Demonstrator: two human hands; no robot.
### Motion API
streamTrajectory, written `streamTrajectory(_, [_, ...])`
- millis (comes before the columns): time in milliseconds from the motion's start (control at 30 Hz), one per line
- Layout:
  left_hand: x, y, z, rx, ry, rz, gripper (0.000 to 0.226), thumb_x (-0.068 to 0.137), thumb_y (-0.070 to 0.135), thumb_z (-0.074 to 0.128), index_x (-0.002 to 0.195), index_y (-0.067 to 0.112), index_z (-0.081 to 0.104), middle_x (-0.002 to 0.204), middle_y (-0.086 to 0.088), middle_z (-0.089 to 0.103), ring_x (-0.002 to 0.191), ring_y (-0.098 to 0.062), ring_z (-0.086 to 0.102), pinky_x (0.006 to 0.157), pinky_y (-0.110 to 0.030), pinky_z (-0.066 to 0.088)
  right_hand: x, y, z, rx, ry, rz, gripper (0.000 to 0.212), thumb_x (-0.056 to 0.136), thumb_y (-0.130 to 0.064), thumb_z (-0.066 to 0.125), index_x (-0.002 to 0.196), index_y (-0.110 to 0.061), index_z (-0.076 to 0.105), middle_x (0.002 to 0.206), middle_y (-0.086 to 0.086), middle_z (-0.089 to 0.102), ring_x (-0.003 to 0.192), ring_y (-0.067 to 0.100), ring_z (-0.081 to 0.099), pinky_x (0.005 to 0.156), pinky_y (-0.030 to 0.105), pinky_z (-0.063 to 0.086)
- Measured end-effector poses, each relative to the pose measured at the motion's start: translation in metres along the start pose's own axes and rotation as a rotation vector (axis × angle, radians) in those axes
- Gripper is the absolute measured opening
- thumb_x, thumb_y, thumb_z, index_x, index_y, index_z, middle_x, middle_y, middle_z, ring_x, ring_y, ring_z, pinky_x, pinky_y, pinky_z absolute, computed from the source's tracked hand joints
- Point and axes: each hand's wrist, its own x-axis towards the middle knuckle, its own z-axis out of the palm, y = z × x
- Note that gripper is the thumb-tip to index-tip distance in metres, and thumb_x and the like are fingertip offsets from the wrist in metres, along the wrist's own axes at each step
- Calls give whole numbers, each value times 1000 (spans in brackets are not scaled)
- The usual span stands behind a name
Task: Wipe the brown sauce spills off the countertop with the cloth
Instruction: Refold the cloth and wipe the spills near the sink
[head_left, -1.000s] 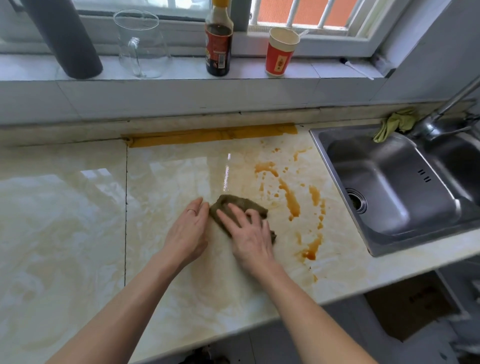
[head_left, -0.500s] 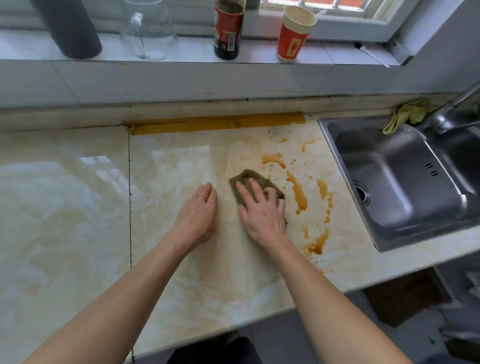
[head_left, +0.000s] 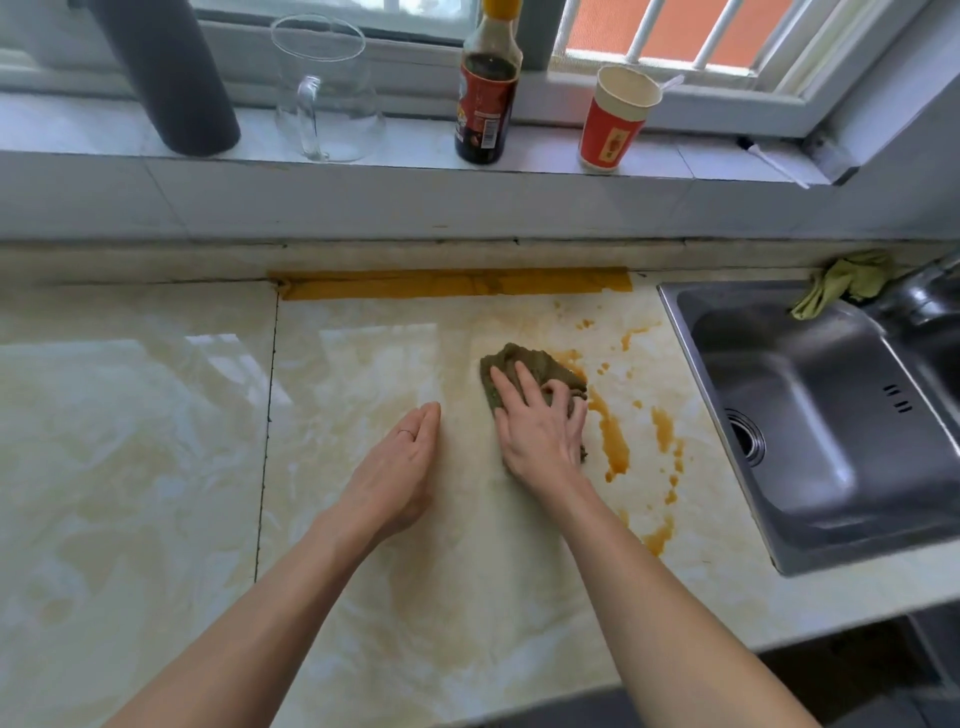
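The cloth (head_left: 535, 371) looks soft, damp and light to me, bunching easily, so I judge it best pressed flat from above, not pinched. It lies on the countertop (head_left: 156, 441), its 3 o'clock edge touching the brown sauce spills (head_left: 613, 441). My right hand (head_left: 540, 436) presses it, fingers spread. My left hand (head_left: 400, 473) rests flat at 9 o'clock, holding nothing.
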Motion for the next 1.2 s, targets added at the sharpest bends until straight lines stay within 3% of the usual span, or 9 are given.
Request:
streamTrajectory(133, [3,4,-3,-52,47,-33,77,88,-3,34,152,12,-6,160,-6,2,147,-19,12,115,-25,18,-24,0,6,51,-13,4,54,101,-37,29,153,-41,13,163,-6,6,149,25,-9,115,55,-9])
streamTrajectory(233, [11,9,-3,-63,120,-52,77,88,-1,37,152,12,-3,160,-6,4,146,-19,16,114,-23,20,-42,-19,18,90,23,-222,55,96,-31,31,151,-37,26,160,-1,24,149,25,13,117,57,5])
streamTrajectory(300, [18,11,-5,-45,148,-53,77,87,-1,38,152,11,-1,160,-6,4,146,-18,13,115,-20,15,-22,-17,16,87,0,-312,53,100,-33,32,151,-39,21,161,-3,17,150,23,9,117,55,-2])
streamTrajectory(533, [38,15,-15,38,143,-82,73,87,-3,31,151,6,-2,160,-11,-3,148,-20,-1,116,-22,-1,33,-1,-4,96,-53,-40,57,102,-36,30,154,-38,6,164,-3,-3,149,21,-9,119,49,-9])
streamTrajectory(733, [55,17,-18,58,131,-118,66,92,4,30,151,2,-1,160,-13,-3,148,-21,0,116,-23,-3,6,-23,5,149,-27,-388,53,103,-33,31,153,-35,14,163,-3,7,150,20,0,117,35,-7])
streamTrajectory(833, [60,20,-20,86,129,-122,65,94,5,30,150,1,-2,159,-15,-5,148,-23,-1,118,-26,-1,47,4,1,96,-17,-322,54,102,-38,31,153,-38,13,163,-5,7,150,17,2,120,38,3])
streamTrajectory(933, [64,21,-21,95,86,-139,65,100,22,34,150,0,-2,159,-16,-5,148,-25,0,119,-29,2,76,25,-7,128,-43,-62,57,102,-36,32,154,-36,10,163,-5,3,149,17,-3,121,41,3])
streamTrajectory(1000, [67,23,-21,150,37,-142,78,98,38,41,150,0,-3,159,-17,-7,148,-25,-2,119,-29,0,72,15,-7,128,-28,-18,58,102,-35,33,154,-34,7,163,-3,-1,149,19,-5,121,44,1])
streamTrajectory(1200, [80,36,-25,324,2,-174,101,85,63,48,148,-5,8,156,-24,10,146,-31,12,119,-34,14,64,3,-5,114,-34,-349,53,103,-37,33,153,-38,14,163,-7,7,149,14,1,119,38,1])
